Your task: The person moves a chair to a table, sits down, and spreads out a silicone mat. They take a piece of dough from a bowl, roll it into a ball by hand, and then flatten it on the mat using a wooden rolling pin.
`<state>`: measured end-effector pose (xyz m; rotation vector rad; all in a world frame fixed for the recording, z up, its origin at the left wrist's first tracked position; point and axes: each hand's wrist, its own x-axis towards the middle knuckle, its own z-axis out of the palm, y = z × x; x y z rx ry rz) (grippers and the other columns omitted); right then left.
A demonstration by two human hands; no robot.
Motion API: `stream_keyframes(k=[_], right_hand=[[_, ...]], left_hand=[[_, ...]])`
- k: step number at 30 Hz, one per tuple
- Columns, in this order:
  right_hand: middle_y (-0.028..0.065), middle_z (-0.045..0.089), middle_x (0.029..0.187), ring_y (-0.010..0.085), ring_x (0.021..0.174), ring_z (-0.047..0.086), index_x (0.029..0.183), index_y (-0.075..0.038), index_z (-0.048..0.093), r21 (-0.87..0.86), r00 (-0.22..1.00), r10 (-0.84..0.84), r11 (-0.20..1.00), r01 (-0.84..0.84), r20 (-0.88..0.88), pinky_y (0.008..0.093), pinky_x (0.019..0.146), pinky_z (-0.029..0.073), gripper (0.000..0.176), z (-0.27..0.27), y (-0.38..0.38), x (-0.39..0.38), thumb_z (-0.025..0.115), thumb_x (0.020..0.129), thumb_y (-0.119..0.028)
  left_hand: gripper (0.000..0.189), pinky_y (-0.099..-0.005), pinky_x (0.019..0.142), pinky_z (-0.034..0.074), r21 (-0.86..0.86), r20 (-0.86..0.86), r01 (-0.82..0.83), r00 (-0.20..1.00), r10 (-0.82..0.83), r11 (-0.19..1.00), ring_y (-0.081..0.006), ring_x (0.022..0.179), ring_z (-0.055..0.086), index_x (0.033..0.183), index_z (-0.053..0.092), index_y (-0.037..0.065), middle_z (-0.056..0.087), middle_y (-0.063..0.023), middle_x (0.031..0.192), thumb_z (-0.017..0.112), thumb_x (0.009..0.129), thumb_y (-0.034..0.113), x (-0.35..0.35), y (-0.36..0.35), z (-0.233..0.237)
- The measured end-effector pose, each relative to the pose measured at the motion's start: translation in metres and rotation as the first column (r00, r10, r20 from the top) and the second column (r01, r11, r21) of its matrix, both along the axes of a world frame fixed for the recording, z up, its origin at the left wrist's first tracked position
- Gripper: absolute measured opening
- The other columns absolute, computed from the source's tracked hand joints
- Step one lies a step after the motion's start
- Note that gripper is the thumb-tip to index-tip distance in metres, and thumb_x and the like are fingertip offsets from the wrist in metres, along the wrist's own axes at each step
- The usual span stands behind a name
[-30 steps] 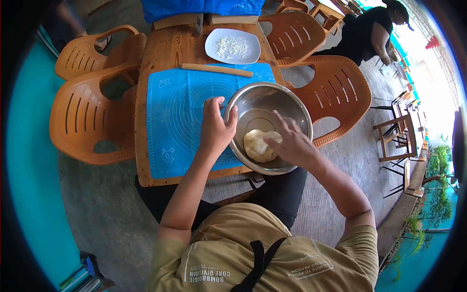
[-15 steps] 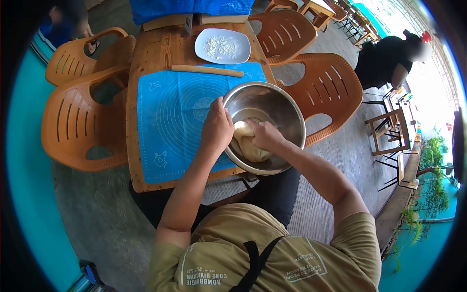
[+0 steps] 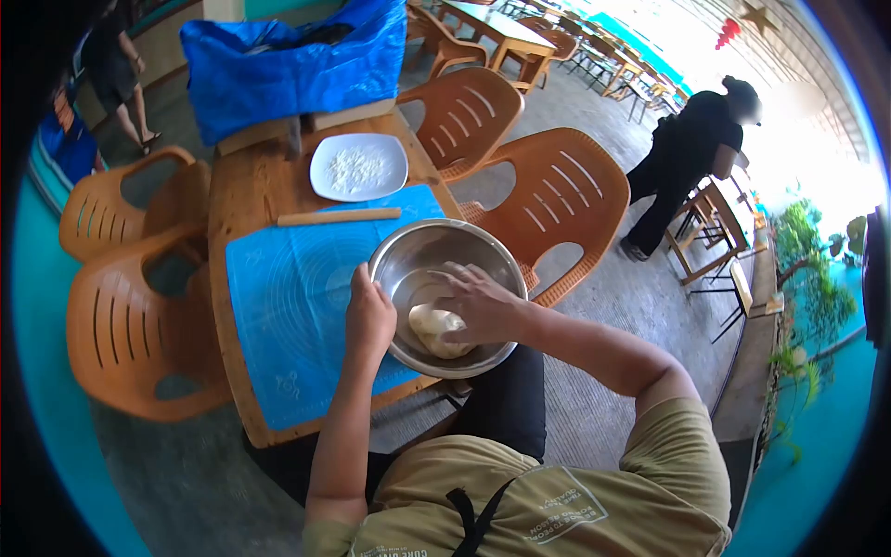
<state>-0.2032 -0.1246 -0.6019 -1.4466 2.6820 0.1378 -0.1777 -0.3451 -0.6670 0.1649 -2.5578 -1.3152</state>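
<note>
A steel mixing bowl point(image 3: 501, 265) rests near the mat's right front corner, partly over the table edge. My left hand point(image 3: 371, 316) is closed on the bowl's left rim. Inside, a pale lump of dough point(image 3: 427, 325) lies toward the near side. My right hand point(image 3: 478, 302) is in the bowl over the dough's right side, with its fingers apart; whether the palm touches the dough is hidden. Under the bowl's left part is a blue baking mat point(image 3: 288, 316) printed with circles. Across its far edge lies a wooden rolling pin point(image 3: 339, 216).
A white plate of flour point(image 3: 357, 169) stands beyond the rolling pin on the wooden table point(image 3: 241, 200). A large blue bag point(image 3: 288, 70) is at the far end. Orange chairs point(image 3: 139, 320) flank both sides. One person point(image 3: 691, 153) stands at right, another point(image 3: 116, 70) at far left.
My right hand has loosened from the dough, its fingers now spread. My left hand stays on the rim. The view has tilted up, showing more of the blue bag and both people.
</note>
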Motion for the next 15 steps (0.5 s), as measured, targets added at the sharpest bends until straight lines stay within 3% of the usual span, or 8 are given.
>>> stream_keyframes(k=[1, 3, 4, 6, 10, 12, 13, 15], right_hand=[[0.0237, 0.036, 0.156, 0.0454, 0.136, 0.046, 0.157, -0.018, 0.035, -0.006, 1.000, -0.016, 1.000, 0.016, -0.011, 0.0524, 0.120, 0.029, 0.081, -0.004, -0.004, 0.001, 0.068, 0.090, -0.050], [0.0230, 0.037, 0.155, 0.0439, 0.134, 0.048, 0.155, -0.019, 0.036, -0.215, 0.960, 0.000, 0.975, 0.063, 0.280, 0.0498, 0.116, 0.038, 0.074, -0.020, -0.012, 0.004, 0.065, 0.093, -0.045], [0.0230, 0.037, 0.155, 0.0439, 0.134, 0.048, 0.155, -0.019, 0.036, -0.214, 0.962, -0.008, 0.974, 0.068, 0.272, 0.0498, 0.116, 0.038, 0.074, -0.024, -0.019, 0.007, 0.065, 0.093, -0.045], [0.0220, 0.042, 0.151, 0.0404, 0.131, 0.051, 0.149, -0.018, 0.042, 0.027, 0.954, 0.047, 0.998, -0.058, 0.296, 0.0489, 0.106, 0.048, 0.062, -0.033, -0.036, 0.011, 0.062, 0.094, -0.040], [0.0198, 0.051, 0.140, 0.0395, 0.127, 0.055, 0.142, -0.015, 0.047, 0.071, 0.954, 0.005, 0.997, -0.027, 0.298, 0.0491, 0.100, 0.052, 0.056, -0.066, -0.041, 0.000, 0.064, 0.093, -0.038], [0.0200, 0.058, 0.131, 0.0360, 0.120, 0.061, 0.137, -0.013, 0.051, -0.151, 0.975, -0.030, 0.986, 0.065, 0.221, 0.0483, 0.098, 0.053, 0.052, -0.091, -0.034, -0.003, 0.066, 0.091, -0.032], [0.0200, 0.058, 0.131, 0.0360, 0.120, 0.061, 0.137, -0.013, 0.051, -0.152, 0.976, -0.031, 0.986, 0.065, 0.215, 0.0483, 0.098, 0.053, 0.052, -0.085, -0.035, -0.005, 0.066, 0.091, -0.032], [0.0205, 0.066, 0.116, 0.0353, 0.110, 0.066, 0.129, -0.009, 0.059, -0.242, 0.905, -0.228, 0.914, 0.326, 0.359, 0.0461, 0.094, 0.054, 0.051, -0.074, -0.037, -0.015, 0.073, 0.086, -0.033]], left_hand=[[0.042, -0.0495, 0.104, 0.048, 0.002, 0.024, -0.012, 1.000, 0.012, 1.000, -0.0490, 0.125, 0.053, 0.142, 0.038, -0.006, 0.048, -0.0334, 0.141, 0.041, 0.104, 0.010, 0.001, -0.001, 0.001], [0.042, -0.0497, 0.103, 0.049, -0.004, 0.001, 0.000, 1.000, 0.000, 1.000, -0.0489, 0.124, 0.054, 0.143, 0.037, -0.006, 0.049, -0.0333, 0.140, 0.041, 0.105, 0.011, 0.002, -0.001, 0.000], [0.042, -0.0497, 0.102, 0.049, 0.002, 0.008, -0.005, 1.000, 0.005, 1.000, -0.0489, 0.124, 0.054, 0.143, 0.037, -0.006, 0.049, -0.0330, 0.140, 0.041, 0.105, 0.011, 0.002, -0.001, 0.001], [0.042, -0.0499, 0.101, 0.050, 0.008, 0.025, -0.015, 1.000, 0.015, 1.000, -0.0486, 0.123, 0.055, 0.143, 0.037, -0.005, 0.051, -0.0320, 0.140, 0.040, 0.105, 0.011, 0.002, 0.000, 0.002], [0.042, -0.0493, 0.102, 0.050, -0.005, 0.042, -0.013, 0.999, 0.014, 1.000, -0.0477, 0.124, 0.055, 0.144, 0.037, -0.005, 0.050, -0.0317, 0.141, 0.040, 0.105, 0.011, 0.001, 0.001, 0.000], [0.043, -0.0489, 0.102, 0.049, -0.015, -0.003, -0.012, 1.000, 0.012, 1.000, -0.0469, 0.125, 0.055, 0.145, 0.037, -0.005, 0.049, -0.0315, 0.142, 0.040, 0.105, 0.011, 0.000, 0.000, -0.006], [0.043, -0.0489, 0.102, 0.049, -0.016, -0.010, -0.011, 1.000, 0.011, 1.000, -0.0469, 0.125, 0.055, 0.145, 0.037, -0.005, 0.049, -0.0315, 0.142, 0.040, 0.105, 0.011, 0.000, 0.000, -0.004], [0.044, -0.0487, 0.103, 0.049, -0.024, 0.004, -0.012, 1.000, 0.013, 1.000, -0.0464, 0.126, 0.054, 0.146, 0.037, -0.005, 0.049, -0.0313, 0.143, 0.040, 0.105, 0.012, 0.002, 0.000, -0.002]])
